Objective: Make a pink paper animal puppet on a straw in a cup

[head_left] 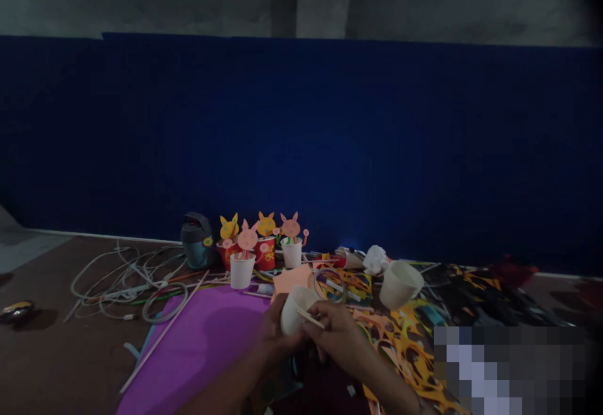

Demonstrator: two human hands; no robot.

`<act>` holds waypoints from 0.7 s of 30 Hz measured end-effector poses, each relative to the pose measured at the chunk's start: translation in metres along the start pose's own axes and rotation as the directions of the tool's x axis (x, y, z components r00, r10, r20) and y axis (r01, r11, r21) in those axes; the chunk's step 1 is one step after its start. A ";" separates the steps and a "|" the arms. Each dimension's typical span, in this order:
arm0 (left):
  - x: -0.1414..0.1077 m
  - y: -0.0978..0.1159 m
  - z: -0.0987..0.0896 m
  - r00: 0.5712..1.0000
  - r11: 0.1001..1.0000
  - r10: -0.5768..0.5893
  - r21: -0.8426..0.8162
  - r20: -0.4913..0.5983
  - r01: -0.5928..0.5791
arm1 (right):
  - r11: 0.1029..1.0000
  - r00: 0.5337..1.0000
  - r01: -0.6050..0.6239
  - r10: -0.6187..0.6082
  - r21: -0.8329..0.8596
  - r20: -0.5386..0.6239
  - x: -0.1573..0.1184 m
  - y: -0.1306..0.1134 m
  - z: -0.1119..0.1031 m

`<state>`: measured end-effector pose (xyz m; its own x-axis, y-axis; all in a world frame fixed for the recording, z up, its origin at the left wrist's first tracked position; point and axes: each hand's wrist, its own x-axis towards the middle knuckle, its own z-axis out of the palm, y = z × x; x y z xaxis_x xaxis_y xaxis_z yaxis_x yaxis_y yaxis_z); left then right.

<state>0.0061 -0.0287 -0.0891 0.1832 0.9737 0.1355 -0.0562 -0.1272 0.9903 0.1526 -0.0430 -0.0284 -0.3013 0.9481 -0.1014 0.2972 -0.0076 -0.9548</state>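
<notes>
A white paper cup (292, 316) is tilted in my left hand (272, 326), whose fingers wrap round its side. My right hand (338, 330) pinches a thin pale flat stick (311, 319) across the cup's mouth. Whether the stick touches the rim, I cannot tell. Just behind the cup lies peach paper (293, 278), and purple paper (202, 339) spreads to the left of my hands. Paper animal figures, a pink one (247, 237) and a yellow one (266, 224) among them, stand in white and red cups farther back.
Tangled white cables (127, 283) and a dark teal bottle-like object (196, 242) are at the left. To the right are a larger white cup (400, 284), crumpled white paper (375, 259) and orange paper scraps (414, 346). A blue panel (301, 145) rises behind the table.
</notes>
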 end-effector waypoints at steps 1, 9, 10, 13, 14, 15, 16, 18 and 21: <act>0.000 0.000 0.000 1.000 1.000 0.000 0.005 0.002 0.000 | 1.000 1.000 0.000 0.000 0.004 -0.001 0.000 0.000 0.000; 0.001 -0.003 -0.002 1.000 0.999 0.015 0.035 0.023 -0.016 | 1.000 0.999 0.006 -0.006 0.012 -0.037 0.002 0.002 0.003; 0.001 -0.003 -0.002 1.000 1.000 0.007 -0.005 0.012 -0.007 | 1.000 0.999 0.007 -0.007 0.011 -0.036 0.002 0.002 0.002; 0.001 -0.003 -0.001 0.999 0.999 0.029 -0.031 -0.033 -0.030 | 1.000 0.999 0.024 -0.023 0.008 -0.040 0.002 0.004 0.000; 0.001 -0.003 -0.001 0.998 0.999 0.040 -0.001 -0.045 -0.040 | 0.999 0.998 0.033 -0.033 0.005 -0.044 0.002 0.004 0.000; 0.001 -0.002 -0.002 0.998 0.998 0.046 0.035 -0.052 -0.044 | 0.999 0.998 0.041 -0.040 0.005 -0.050 0.002 0.005 0.000; 0.001 -0.002 -0.002 0.998 0.997 0.042 0.070 -0.049 -0.039 | 0.999 0.997 0.046 -0.046 0.006 -0.057 0.002 0.006 0.000; 0.001 -0.001 -0.003 0.999 0.993 0.020 0.119 -0.050 -0.014 | 0.999 0.997 0.045 -0.045 0.005 -0.063 0.003 0.007 0.001; 0.002 -0.002 -0.003 0.997 0.989 0.024 0.144 -0.076 -0.013 | 0.999 0.998 0.039 -0.039 0.004 -0.057 0.003 0.008 0.002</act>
<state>0.0041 -0.0265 -0.0908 0.1069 0.9819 0.1562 0.0836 -0.1654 0.9827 0.1526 -0.0404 -0.0369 -0.2605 0.9643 -0.0478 0.2814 0.0285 -0.9592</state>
